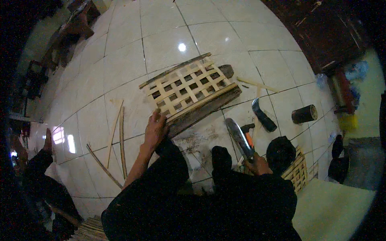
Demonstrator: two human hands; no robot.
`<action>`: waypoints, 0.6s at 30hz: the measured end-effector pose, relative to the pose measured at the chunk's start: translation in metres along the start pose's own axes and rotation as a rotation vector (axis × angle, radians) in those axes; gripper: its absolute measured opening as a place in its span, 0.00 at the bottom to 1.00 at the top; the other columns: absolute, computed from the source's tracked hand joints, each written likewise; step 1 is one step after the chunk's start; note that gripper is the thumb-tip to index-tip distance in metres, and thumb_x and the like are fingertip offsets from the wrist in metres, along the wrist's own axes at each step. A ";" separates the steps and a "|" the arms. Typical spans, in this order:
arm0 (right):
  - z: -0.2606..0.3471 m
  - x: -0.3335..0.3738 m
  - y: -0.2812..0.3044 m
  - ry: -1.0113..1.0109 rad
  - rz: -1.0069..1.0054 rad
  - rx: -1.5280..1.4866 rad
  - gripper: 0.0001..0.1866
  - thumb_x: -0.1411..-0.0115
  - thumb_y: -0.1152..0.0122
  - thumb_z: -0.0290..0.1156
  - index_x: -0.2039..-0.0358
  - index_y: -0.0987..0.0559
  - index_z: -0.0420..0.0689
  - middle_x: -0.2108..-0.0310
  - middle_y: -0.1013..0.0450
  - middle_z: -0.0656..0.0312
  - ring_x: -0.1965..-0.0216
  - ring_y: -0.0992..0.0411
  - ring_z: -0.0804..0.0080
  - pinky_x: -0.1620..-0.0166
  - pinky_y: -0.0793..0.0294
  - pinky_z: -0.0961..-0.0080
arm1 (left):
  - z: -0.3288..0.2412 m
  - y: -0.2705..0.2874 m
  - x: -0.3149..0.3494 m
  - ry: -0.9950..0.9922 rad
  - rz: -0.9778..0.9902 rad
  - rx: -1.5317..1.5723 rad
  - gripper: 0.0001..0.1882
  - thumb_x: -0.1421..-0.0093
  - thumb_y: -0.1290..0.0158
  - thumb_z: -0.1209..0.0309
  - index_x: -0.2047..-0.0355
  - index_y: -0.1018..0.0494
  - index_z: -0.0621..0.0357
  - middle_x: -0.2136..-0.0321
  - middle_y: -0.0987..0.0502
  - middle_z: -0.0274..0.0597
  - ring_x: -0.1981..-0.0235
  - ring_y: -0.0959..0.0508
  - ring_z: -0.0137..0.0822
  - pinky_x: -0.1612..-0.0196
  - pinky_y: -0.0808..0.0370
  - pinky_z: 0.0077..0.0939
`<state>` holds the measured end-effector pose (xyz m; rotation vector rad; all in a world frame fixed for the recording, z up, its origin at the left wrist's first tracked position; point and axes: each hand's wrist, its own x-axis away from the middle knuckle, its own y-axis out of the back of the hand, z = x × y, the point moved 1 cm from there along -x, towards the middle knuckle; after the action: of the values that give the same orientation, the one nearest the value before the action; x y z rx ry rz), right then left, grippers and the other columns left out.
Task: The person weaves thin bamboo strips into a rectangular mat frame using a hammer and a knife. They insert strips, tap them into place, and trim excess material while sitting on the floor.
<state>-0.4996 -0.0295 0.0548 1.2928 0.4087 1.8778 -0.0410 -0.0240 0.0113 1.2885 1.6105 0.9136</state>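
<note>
A woven bamboo lattice panel lies on a dark wooden block on the floor in front of me. My left hand is at the panel's near left corner, its fingers bent over the edge strip. In my right hand is the handle of a machete, its broad blade pointing up and left, apart from the panel. Beside the blade lies a hammer with an orange part on its handle. A curved knife with a dark handle lies farther right.
Bamboo strips lie at left. A short bamboo tube, a round black object and another lattice panel are at right. Another person sits at far left. A dark wooden cabinet stands at back right.
</note>
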 end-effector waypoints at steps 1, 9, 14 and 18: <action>0.002 0.005 0.012 -0.130 0.016 0.112 0.29 0.46 0.40 0.52 0.52 0.29 0.41 0.61 0.25 0.44 0.61 0.24 0.47 0.60 0.25 0.55 | 0.017 0.002 0.000 -0.036 -0.023 -0.004 0.25 0.47 0.43 0.76 0.47 0.31 0.54 0.42 0.37 0.56 0.47 0.29 0.53 0.51 0.26 0.39; -0.014 -0.023 0.017 -0.039 -0.337 0.394 0.32 0.49 0.36 0.52 0.53 0.28 0.39 0.61 0.26 0.44 0.59 0.27 0.43 0.59 0.26 0.54 | 0.019 0.107 -0.073 0.052 -0.411 0.352 0.11 0.41 0.44 0.73 0.58 0.22 0.60 0.63 0.20 0.49 0.68 0.21 0.37 0.64 0.24 0.28; 0.096 -0.133 0.013 0.763 -0.491 0.436 0.37 0.53 0.32 0.34 0.42 0.35 0.45 0.40 0.43 0.44 0.39 0.44 0.46 0.39 0.41 0.57 | 0.010 0.143 -0.102 0.190 -0.537 0.362 0.12 0.42 0.43 0.69 0.59 0.22 0.62 0.66 0.20 0.42 0.67 0.23 0.29 0.63 0.27 0.25; 0.165 -0.182 0.003 1.009 -0.480 0.637 0.37 0.54 0.30 0.36 0.43 0.33 0.51 0.42 0.41 0.47 0.40 0.42 0.49 0.37 0.46 0.56 | 0.000 0.148 -0.117 0.253 -0.685 0.790 0.16 0.40 0.44 0.66 0.55 0.25 0.64 0.63 0.22 0.43 0.60 0.24 0.33 0.52 0.31 0.28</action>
<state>-0.3255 -0.1980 0.0124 0.3871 1.7696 1.8886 0.0224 -0.1096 0.1670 0.9696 2.5275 -0.0166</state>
